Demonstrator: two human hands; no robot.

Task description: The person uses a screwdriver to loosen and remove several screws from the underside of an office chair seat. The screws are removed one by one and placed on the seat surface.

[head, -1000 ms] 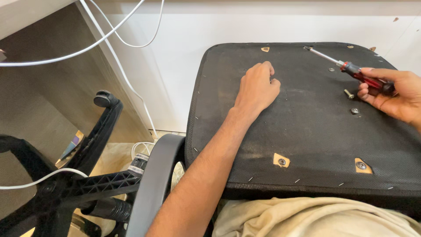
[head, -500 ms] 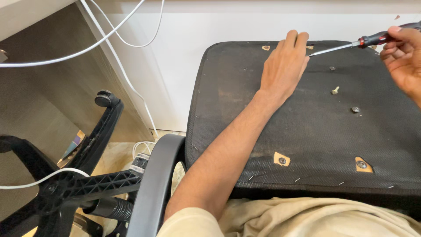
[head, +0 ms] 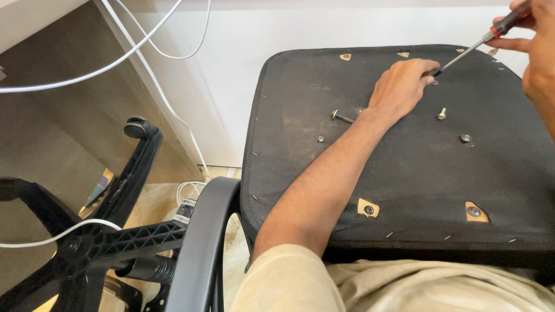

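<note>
An upturned black chair seat (head: 404, 167) lies in front of me, its fabric underside facing up. My left hand (head: 403, 85) rests on it near the far edge, fingers curled shut right at the tip of a screwdriver (head: 469, 47). Anything pinched between those fingers is hidden. My right hand (head: 537, 34), at the top right, grips the screwdriver's red and black handle, and the shaft slants down to the left. A loose bolt (head: 341, 117) lies left of my wrist. A short screw (head: 441, 114) stands to the right of my left hand.
More fasteners sit in the seat (head: 465, 138), (head: 320, 139), and in cut-outs near the front edge (head: 369, 209), (head: 473, 212). A black star base with a caster (head: 139, 128) lies on the floor to the left. A grey curved armrest (head: 202, 242) and white cables (head: 144, 46) are also there.
My left hand slid right and nearer, from the far edge to the screwdriver tip, uncovering a bolt on the seat. My right hand tilted the screwdriver steeper and brought its tip down.
</note>
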